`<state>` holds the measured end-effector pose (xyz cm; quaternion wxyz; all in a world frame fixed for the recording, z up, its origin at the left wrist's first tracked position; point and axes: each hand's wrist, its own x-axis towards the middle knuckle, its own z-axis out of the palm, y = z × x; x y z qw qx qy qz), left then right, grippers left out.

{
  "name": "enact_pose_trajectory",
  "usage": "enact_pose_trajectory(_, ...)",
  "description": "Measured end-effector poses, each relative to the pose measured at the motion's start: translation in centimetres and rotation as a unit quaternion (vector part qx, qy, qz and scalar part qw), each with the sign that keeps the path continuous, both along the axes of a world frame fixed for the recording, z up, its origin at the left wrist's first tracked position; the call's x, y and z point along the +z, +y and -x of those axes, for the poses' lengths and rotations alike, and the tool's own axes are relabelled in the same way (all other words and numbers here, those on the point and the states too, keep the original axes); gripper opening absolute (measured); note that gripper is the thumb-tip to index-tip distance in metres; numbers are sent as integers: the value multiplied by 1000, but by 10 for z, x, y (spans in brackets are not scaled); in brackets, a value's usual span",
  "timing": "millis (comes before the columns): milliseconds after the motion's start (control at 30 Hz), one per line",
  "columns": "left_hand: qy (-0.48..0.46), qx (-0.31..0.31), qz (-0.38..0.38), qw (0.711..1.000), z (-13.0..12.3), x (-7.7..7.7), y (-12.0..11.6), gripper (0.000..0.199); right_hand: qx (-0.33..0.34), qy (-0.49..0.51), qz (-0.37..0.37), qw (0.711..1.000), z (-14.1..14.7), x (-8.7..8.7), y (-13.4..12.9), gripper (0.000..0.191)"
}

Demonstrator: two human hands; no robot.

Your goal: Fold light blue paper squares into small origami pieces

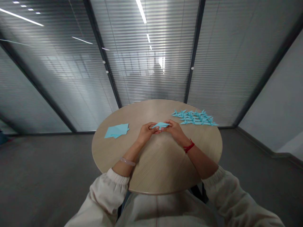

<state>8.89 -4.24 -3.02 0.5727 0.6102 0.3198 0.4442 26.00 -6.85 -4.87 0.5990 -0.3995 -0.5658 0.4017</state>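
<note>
A small folded piece of blue paper [161,125] is held up between both hands over the middle of the table. My left hand [148,131] pinches its left end, and my right hand [174,128] grips its right end, with fingers behind the paper. Flat blue sheets [117,130] lie in a loose stack to the left of my left hand. Several folded blue paper cranes [195,117] stand in close rows beyond and to the right of my right hand.
The round wooden table [163,170] carries all the paper. Glass panels with blinds [151,78] rise behind its far edge. A white wall [279,110] stands at the right, and grey floor surrounds the table.
</note>
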Motion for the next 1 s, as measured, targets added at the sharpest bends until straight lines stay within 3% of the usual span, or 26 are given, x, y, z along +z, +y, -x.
enact_pose_trajectory(400, 38, 33, -44, 998, -1, 7, -11, 40, -1, -17, 3, 1000, 0, 3, -2, 35)
enact_pose_trajectory(1000, -7, 0, -10, 1000, 4, -3, 6, 44, 48, 56, 38, 997, -6, -2, 4, 39)
